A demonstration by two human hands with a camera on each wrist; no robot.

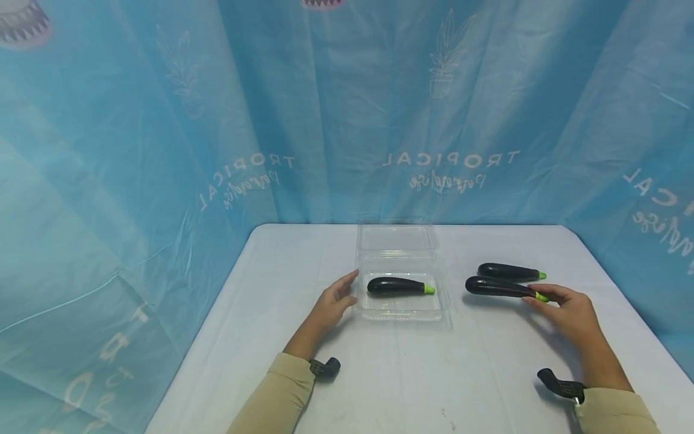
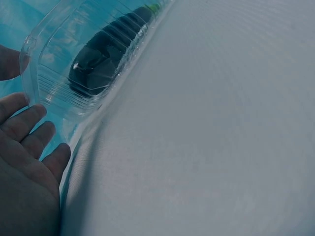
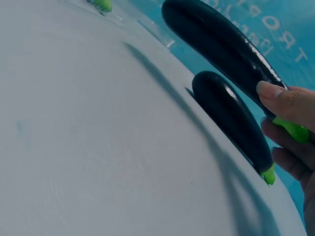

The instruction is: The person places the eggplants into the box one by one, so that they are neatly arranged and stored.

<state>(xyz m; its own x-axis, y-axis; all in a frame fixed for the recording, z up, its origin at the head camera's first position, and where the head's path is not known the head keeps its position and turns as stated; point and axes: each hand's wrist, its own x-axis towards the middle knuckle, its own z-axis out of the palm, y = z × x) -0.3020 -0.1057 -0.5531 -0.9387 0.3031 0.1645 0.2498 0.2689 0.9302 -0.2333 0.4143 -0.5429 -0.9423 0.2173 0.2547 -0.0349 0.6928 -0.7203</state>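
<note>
A clear plastic clamshell box (image 1: 401, 313) lies with its lid (image 1: 397, 238) folded back on the table. Inside its base is one dark eggplant (image 1: 396, 286) with a green stem end. My left hand (image 1: 332, 301) is at the box's left side, its fingers fairly straight and touching the rim or very near it; in the left wrist view the box wall (image 2: 37, 83) is between thumb and fingers. A second eggplant (image 1: 496, 286) is pinched near its green end by my right hand (image 1: 569, 310), raised above the table. A third eggplant (image 3: 229, 118) lies on the table just behind it.
The white-covered table (image 1: 412, 380) ends at a blue printed curtain (image 1: 347, 120) behind and at the sides. Dark curved pieces, one at each wrist, stick out from the sleeves (image 1: 282, 386).
</note>
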